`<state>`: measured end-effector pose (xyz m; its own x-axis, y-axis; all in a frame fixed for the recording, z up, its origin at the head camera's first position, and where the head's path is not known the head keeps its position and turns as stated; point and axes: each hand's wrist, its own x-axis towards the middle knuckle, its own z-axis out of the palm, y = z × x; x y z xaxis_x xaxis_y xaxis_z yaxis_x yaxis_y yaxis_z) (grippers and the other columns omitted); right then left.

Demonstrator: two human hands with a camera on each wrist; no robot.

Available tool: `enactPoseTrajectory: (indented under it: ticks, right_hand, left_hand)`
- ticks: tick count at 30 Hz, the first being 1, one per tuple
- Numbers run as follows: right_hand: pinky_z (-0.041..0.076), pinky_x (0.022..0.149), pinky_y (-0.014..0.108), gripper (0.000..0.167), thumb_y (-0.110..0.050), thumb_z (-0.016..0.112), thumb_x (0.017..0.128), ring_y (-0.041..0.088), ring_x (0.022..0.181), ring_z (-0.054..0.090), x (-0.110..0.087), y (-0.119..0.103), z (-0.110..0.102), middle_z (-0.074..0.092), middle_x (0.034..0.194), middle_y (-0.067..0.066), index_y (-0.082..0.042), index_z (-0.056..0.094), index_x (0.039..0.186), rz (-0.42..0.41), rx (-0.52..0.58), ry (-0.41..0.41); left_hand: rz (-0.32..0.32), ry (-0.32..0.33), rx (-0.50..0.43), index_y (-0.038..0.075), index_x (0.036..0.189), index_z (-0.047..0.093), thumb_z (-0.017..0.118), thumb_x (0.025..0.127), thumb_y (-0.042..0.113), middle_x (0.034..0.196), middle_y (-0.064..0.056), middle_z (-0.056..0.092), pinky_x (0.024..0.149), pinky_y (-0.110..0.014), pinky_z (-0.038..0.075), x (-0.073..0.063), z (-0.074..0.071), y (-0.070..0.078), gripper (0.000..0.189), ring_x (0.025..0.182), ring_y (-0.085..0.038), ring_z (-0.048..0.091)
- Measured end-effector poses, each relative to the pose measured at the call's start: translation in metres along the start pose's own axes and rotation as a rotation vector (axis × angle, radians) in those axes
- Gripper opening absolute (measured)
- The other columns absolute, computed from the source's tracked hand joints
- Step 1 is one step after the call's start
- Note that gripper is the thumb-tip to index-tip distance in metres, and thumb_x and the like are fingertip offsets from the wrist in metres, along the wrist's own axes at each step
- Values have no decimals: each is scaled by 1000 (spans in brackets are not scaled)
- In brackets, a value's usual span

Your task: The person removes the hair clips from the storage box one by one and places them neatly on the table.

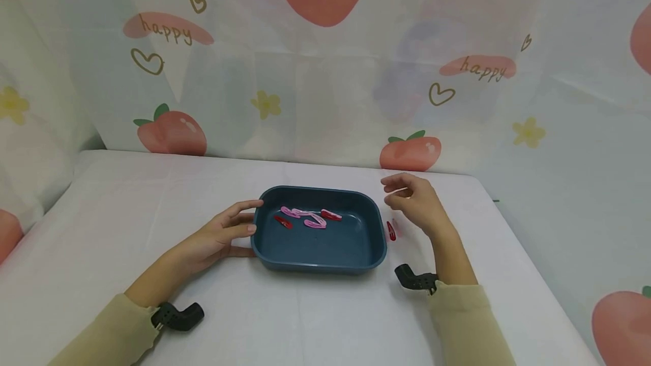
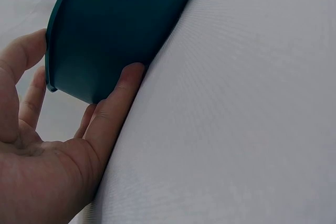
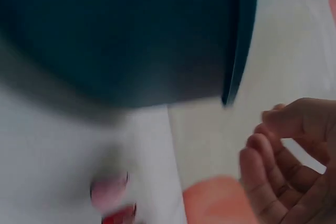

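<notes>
A dark blue rectangular tub (image 1: 317, 269) stands on the white cloth. Inside lie several snap hair clips, among them a pink clip (image 1: 315, 223), a red clip (image 1: 283, 222) and another red clip (image 1: 331, 215). My left hand (image 1: 216, 237) rests against the tub's left end, fingers extended along its wall and rim; the left wrist view shows fingertips on the outer wall (image 2: 105, 35). To the right of the tub, my right hand (image 1: 414, 199) hovers with loosely bent fingers and nothing visible between them. Beneath it, a red hair clip (image 1: 391, 231) and a pink hair clip (image 3: 108, 190) lie beside the tub.
The cloth-covered table (image 1: 229, 309) reaches back to a printed curtain (image 1: 325, 112) with fruit and "happy" lettering. Side curtains flank the table on both sides. A black wrist camera (image 1: 178, 317) is on the left wrist, and another black camera (image 1: 414, 279) on the right.
</notes>
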<state>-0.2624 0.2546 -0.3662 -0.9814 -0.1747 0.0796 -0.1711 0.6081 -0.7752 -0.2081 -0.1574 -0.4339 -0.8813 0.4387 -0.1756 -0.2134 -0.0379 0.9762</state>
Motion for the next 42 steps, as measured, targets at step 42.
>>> enactPoseTrajectory:
  ticks: [42]
  right_hand:
    - [58,89,41,37,2,68,88,22,106,67,-6,-34,99,70,118,4,-14,68,121,-248,-159,-124]
  left_hand:
    - [8,-4,1,23,153,36,59,101,16,157,-21,27,92,-58,54,-1,-1,-2,58,139,-46,38]
